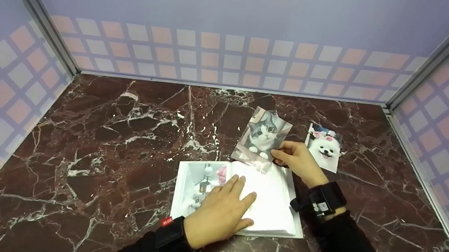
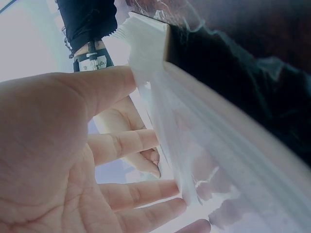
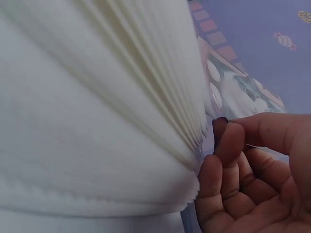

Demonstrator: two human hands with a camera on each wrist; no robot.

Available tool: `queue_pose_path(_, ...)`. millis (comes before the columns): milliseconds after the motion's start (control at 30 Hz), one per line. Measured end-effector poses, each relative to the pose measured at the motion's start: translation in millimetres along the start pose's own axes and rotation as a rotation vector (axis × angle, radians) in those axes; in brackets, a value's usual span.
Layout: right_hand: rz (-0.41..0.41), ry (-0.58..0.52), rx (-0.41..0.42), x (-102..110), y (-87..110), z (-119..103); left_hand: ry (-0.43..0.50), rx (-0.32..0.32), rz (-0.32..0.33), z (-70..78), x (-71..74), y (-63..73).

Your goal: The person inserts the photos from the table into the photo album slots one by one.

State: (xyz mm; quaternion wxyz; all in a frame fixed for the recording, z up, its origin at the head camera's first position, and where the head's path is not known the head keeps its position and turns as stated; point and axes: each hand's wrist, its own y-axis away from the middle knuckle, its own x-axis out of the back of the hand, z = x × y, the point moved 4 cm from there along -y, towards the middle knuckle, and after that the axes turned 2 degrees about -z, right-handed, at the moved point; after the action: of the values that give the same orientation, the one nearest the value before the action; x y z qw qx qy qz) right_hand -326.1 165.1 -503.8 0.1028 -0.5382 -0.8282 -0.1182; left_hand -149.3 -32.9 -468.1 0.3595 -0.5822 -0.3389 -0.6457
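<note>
An open photo album [image 1: 270,209] lies on the marble-patterned table, its white right-hand page uppermost and a pale picture with pink flowers on the left side. Across the middle of the album my left hand [image 1: 222,210] rests with fingers spread; the left wrist view shows those fingertips touching the clear page sleeve [image 2: 180,145]. Between thumb and forefinger, my right hand [image 1: 298,160] pinches the right edge of a cat photo [image 1: 264,135]. The photo's lower end overlaps the album's top edge. In the right wrist view, the stacked page edges [image 3: 146,73] stand beside the right fingers.
A photo of a white fluffy dog [image 1: 324,152] lies on the table, just right of my right hand. Purple walls with a pink and white checked band [image 1: 210,56] enclose the back and both sides of the table [image 1: 127,134].
</note>
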Motion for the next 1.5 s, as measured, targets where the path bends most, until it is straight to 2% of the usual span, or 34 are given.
queue_pose_path(200, 0.012, 0.092, 0.015, 3.2, 0.8, -1.2, -0.01, -0.019, 0.018, 0.2, 0.6, 1.9)
queue_pose_path(467, 0.053, 0.204, 0.077, 5.1, 3.0, -7.8, -0.012, -0.019, 0.014, 0.5, 0.7, 1.4)
queue_pose_path(667, 0.022, 0.219, 0.101, 4.5, 3.1, -8.8, -0.009, -0.017, 0.006, 0.6, 0.5, 1.3)
queue_pose_path(967, 0.086, 0.281, 0.132, 7.6, 5.0, -16.6, -0.004, -0.018, -0.009, 0.8, 0.7, 1.4)
queue_pose_path(1100, 0.077, 0.306, 0.159, 8.8, 6.7, -22.3, 0.003, -0.016, -0.007, 0.9, 0.5, 0.9)
queue_pose_path(1500, 0.064, 0.375, 0.16, 17.1, 8.2, -26.1, 0.017, -0.039, -0.018, 1.4, 1.1, 1.5)
